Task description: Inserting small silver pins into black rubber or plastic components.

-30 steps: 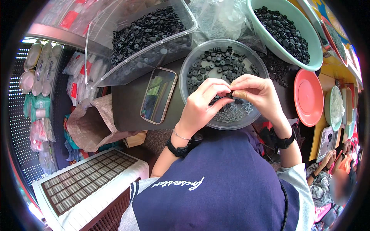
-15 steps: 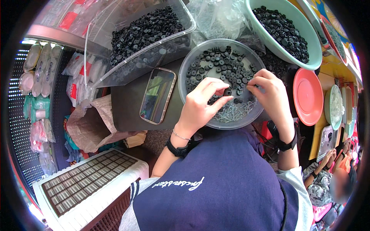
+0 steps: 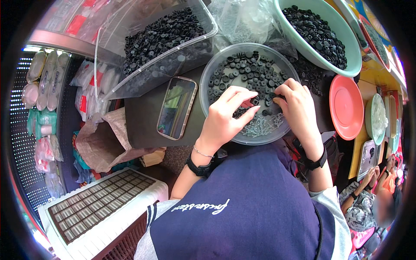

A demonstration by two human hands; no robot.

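Over a round clear plastic tub [image 3: 265,139], my left hand [image 3: 225,115] pinches a small black plastic cap [image 3: 255,101] between thumb and fingertips. Inside that tub lie many loose black caps [image 3: 251,73], some ring-shaped with a centre hole. A heap of silver screws [image 3: 259,127] rests at the tub's near side, just under my left thumb. My right hand [image 3: 299,108] is at the tub's right side, its thumb and fingers curled together among the black caps. Whatever sits between those fingertips is hidden.
A large clear bin [image 3: 156,65] of black parts stands at the back left, a mint-green basin [image 3: 353,65] of more at the back right. A phone [image 3: 177,108] lies left of the tub, a coral plate [image 3: 346,108] to the right. Another person's hands [image 3: 368,177] show far right.
My right hand has shifted slightly left and lower into the tub, its fingers now curled at the caps. My left hand keeps hold of its cap almost in place.
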